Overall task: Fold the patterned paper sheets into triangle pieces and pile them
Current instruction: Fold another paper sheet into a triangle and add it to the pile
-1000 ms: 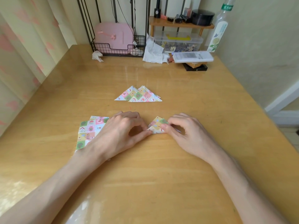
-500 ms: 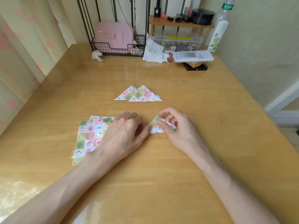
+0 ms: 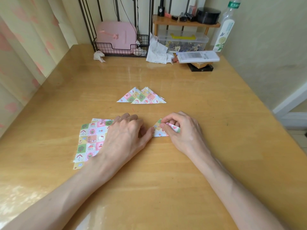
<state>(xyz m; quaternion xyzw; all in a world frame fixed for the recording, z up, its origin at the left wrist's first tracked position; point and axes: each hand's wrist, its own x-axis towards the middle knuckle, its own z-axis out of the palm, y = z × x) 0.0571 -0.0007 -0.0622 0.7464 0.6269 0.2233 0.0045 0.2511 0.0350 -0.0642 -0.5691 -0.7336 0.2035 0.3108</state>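
Observation:
A small folded patterned piece (image 3: 157, 130) lies on the wooden table (image 3: 166, 180) between my hands. My right hand (image 3: 181, 130) pinches its right flap, thumb and curled fingers lifting the flap over the piece. My left hand (image 3: 126, 135) lies over the table with its thumb tip touching the piece's left corner. Under my left hand and wrist sits a stack of flat patterned sheets (image 3: 89, 140). Farther back, a pile of folded triangles (image 3: 142, 97) rests in the middle of the table.
At the table's far edge stand a wire basket with a pink case (image 3: 116, 37), crumpled tissues (image 3: 157, 52), a clear storage box (image 3: 182, 40), a white remote-like box (image 3: 197, 56) and a tall bottle (image 3: 226, 27). A curtain hangs at left, a wall at right.
My right hand went from pressing the piece flat to pinching and lifting its right flap. My left hand slid slightly right, uncovering more of the flat sheets.

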